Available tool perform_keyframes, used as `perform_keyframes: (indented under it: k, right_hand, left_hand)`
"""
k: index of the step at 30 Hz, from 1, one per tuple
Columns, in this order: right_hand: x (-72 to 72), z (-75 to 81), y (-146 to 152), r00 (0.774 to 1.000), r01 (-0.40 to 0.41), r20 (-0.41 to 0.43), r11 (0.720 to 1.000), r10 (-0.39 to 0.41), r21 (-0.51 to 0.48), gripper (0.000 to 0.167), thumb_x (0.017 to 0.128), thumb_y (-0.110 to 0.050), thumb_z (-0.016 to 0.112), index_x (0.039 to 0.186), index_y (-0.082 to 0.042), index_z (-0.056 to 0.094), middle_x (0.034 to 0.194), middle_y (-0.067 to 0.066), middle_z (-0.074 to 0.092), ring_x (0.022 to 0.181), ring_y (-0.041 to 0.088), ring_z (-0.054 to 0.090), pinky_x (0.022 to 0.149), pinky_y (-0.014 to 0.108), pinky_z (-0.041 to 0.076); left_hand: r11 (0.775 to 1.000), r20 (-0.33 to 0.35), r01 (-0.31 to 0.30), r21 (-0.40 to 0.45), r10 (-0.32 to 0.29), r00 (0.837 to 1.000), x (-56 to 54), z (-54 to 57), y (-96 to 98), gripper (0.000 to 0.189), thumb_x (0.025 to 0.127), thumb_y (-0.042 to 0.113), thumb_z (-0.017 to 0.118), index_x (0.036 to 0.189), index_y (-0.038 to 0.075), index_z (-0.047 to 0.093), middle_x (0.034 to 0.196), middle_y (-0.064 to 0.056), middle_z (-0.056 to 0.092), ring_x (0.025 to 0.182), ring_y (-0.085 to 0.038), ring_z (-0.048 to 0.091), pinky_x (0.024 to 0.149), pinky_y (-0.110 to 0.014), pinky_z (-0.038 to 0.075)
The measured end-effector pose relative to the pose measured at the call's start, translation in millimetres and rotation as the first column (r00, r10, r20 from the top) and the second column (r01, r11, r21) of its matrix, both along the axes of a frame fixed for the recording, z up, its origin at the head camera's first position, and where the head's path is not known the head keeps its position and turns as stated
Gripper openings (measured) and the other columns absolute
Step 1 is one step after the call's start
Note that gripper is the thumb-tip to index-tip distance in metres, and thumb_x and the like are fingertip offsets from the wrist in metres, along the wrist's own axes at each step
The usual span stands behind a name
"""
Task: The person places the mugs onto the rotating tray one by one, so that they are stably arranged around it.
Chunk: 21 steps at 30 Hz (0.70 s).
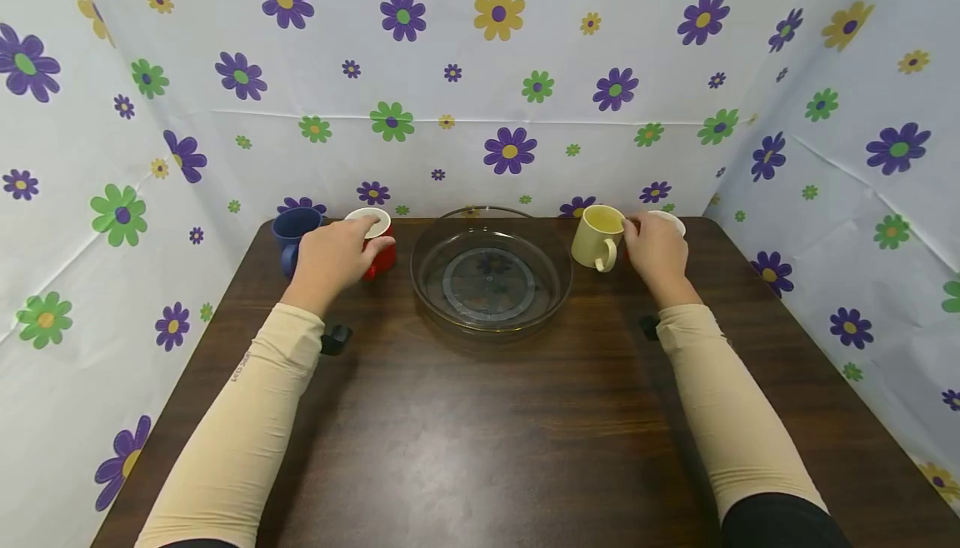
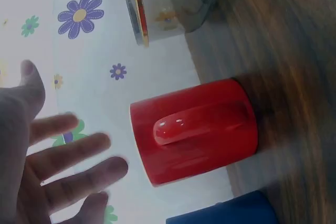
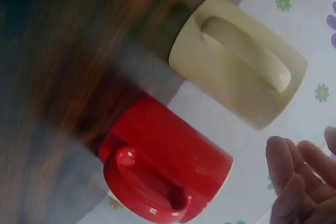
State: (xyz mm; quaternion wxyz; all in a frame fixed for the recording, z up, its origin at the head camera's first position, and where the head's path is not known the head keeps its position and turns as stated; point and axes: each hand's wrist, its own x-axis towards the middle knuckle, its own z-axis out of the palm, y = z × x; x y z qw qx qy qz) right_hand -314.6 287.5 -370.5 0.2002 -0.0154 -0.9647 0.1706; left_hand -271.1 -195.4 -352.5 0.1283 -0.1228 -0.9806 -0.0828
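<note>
My left hand [image 1: 333,252] hovers at the left red mug [image 1: 386,255], which has a white inside. Seen from the left wrist, its fingers [image 2: 84,179] are spread beside the mug's rim, with nothing in them. A blue mug [image 1: 296,223] stands just left, partly hidden by the hand. On the right, my right hand [image 1: 657,252] is over a second red mug [image 3: 165,156], mostly hidden from the head view. Its loosely bent fingers [image 3: 281,163] are empty, near the rims of this mug and the yellow mug [image 1: 594,240]. Both red mugs stand upright.
A large clear glass bowl [image 1: 486,327] sits between the two groups of mugs on the dark wooden table [image 1: 487,440]. Flower-printed white sheeting [image 1: 435,90] rises behind the table and along both sides.
</note>
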Motion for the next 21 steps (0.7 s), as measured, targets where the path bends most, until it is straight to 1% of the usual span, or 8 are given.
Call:
perform_keyframes:
  k: [2,4,7,11,13,16,18,21]
  right_hand:
    - [1.3,-2.4,-2,1.0,0.0,0.015,0.999,0.001,-0.038,0.034,0.105,-0.028,0.054,0.114,0.001,0.07,0.103,0.022,0.072,0.088,0.041,0.065,0.073,0.06,0.053]
    - [2.9,-4.3,-4,0.999,0.006,0.043,0.996,-0.003,-0.087,0.036,0.105,-0.03,0.055,0.112,0.002,0.071,0.101,0.022,0.072,0.085,0.041,0.064,0.073,0.058,0.052]
    - [3.5,-8.5,-5,0.995,0.012,0.103,0.99,0.003,-0.144,0.04,0.104,-0.033,0.057,0.11,0.004,0.072,0.102,0.024,0.071,0.086,0.041,0.063,0.076,0.056,0.052]
    - [0.4,-16.6,-4,0.979,-0.017,0.198,0.988,0.047,-0.15,0.047,0.103,-0.037,0.059,0.109,0.008,0.072,0.103,0.026,0.071,0.087,0.039,0.061,0.078,0.052,0.052]
    - [-1.5,-20.4,-3,0.968,-0.036,0.24,0.987,0.074,-0.158,0.047,0.102,-0.036,0.06,0.108,0.01,0.072,0.1,0.026,0.072,0.084,0.036,0.063,0.075,0.047,0.053]
    - [-3.0,-24.3,-2,0.952,-0.037,0.291,0.979,0.095,-0.201,0.043,0.101,-0.031,0.063,0.108,0.011,0.071,0.095,0.025,0.073,0.077,0.031,0.068,0.066,0.037,0.054]
    - [-3.9,-25.9,-3,0.945,-0.029,0.31,0.972,0.102,-0.232,0.04,0.1,-0.027,0.065,0.109,0.011,0.07,0.096,0.026,0.073,0.075,0.029,0.072,0.062,0.031,0.054]
    - [-4.6,-27.4,-4,0.94,-0.014,0.323,0.96,0.107,-0.278,0.037,0.1,-0.023,0.065,0.111,0.012,0.069,0.099,0.027,0.073,0.076,0.03,0.074,0.061,0.028,0.056]
  left_hand:
    - [0.999,0.037,0.034,0.004,-0.034,0.999,-0.1,-3.0,2.0,0.056,0.101,0.05,0.057,0.139,0.008,0.058,0.113,-0.024,0.071,0.081,-0.042,0.068,0.07,-0.059,0.058]
    - [0.998,0.077,0.068,-0.001,-0.067,0.995,0.2,-6.4,4.3,0.057,0.101,0.05,0.057,0.14,0.009,0.057,0.12,-0.023,0.069,0.09,-0.044,0.069,0.077,-0.061,0.057]
    - [0.995,0.109,0.099,-0.002,-0.099,0.989,-0.4,-12.4,7.7,0.059,0.1,0.05,0.059,0.143,0.01,0.056,0.129,-0.022,0.066,0.101,-0.045,0.068,0.084,-0.062,0.055]
    - [0.992,0.133,0.126,0.031,-0.129,0.983,-2.2,-18.5,13.4,0.061,0.097,0.046,0.066,0.145,0.01,0.054,0.137,-0.02,0.062,0.115,-0.043,0.064,0.092,-0.063,0.052]
    - [0.988,0.162,0.142,0.055,-0.149,0.975,-2.7,-20.9,16.4,0.064,0.095,0.044,0.069,0.146,0.009,0.053,0.14,-0.019,0.06,0.122,-0.042,0.061,0.097,-0.064,0.049]
    - [0.984,0.218,0.16,0.083,-0.175,0.96,-3.0,-24.8,19.6,0.069,0.095,0.043,0.07,0.149,0.006,0.05,0.145,-0.019,0.056,0.131,-0.039,0.055,0.103,-0.064,0.044]
    - [0.981,0.243,0.166,0.098,-0.185,0.952,-3.0,-27.6,20.9,0.071,0.095,0.044,0.07,0.15,0.005,0.048,0.147,-0.019,0.054,0.135,-0.038,0.052,0.106,-0.063,0.042]
    - [0.977,0.263,0.167,0.129,-0.196,0.945,-3.5,-31.4,22.1,0.073,0.094,0.044,0.071,0.151,0.005,0.046,0.15,-0.019,0.051,0.139,-0.036,0.047,0.11,-0.061,0.039]
